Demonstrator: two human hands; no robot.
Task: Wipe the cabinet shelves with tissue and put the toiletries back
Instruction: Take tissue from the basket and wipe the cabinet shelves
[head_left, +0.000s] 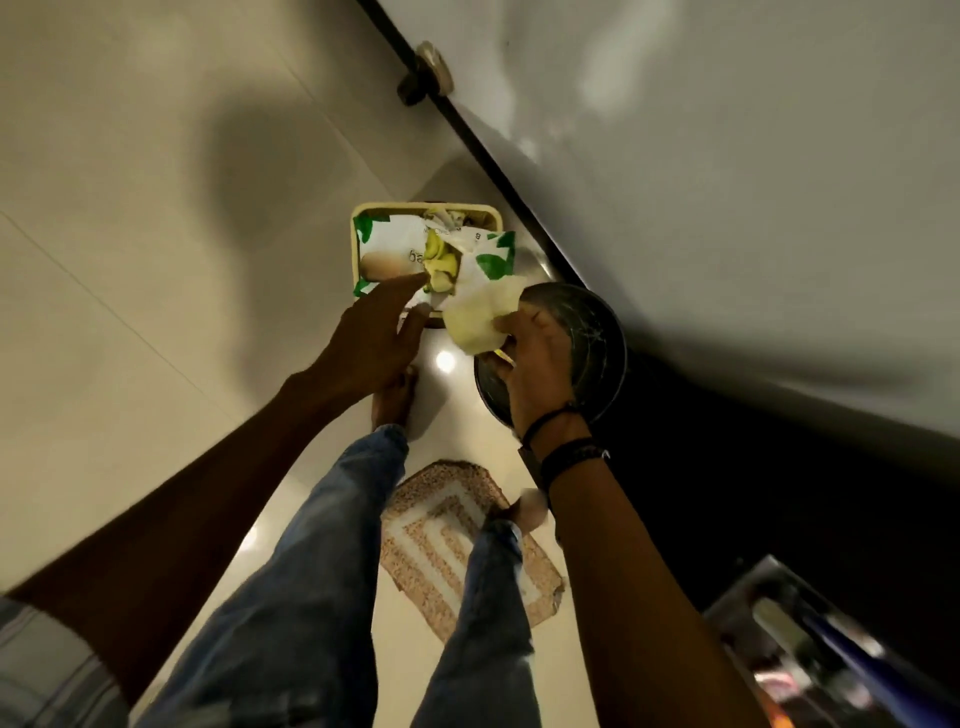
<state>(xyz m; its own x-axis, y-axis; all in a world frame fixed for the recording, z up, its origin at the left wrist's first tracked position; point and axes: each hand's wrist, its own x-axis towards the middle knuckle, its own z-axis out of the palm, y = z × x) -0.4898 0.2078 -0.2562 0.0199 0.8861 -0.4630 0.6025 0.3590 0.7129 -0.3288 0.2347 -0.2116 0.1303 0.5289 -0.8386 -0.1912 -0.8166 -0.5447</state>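
Note:
I look straight down at the floor. My right hand (535, 358) is shut on a crumpled pale tissue (480, 322), held just above the near corner of a cream rectangular bin (358, 244). The bin is stuffed with a white and green wrapper (395, 249) and yellowish scraps. My left hand (379, 332) hovers with fingers spread over the bin's near edge, holding nothing. A round dark lid or pan (587, 332) lies under my right hand; whether the hand touches it I cannot tell.
A white door or panel (727, 182) with a round knob (431, 67) and a dark edge runs diagonally at the right. My jeans and bare feet stand on pale tiles, with a woven mat (457, 545) underfoot. A blurred shelf with items (810, 649) shows at bottom right.

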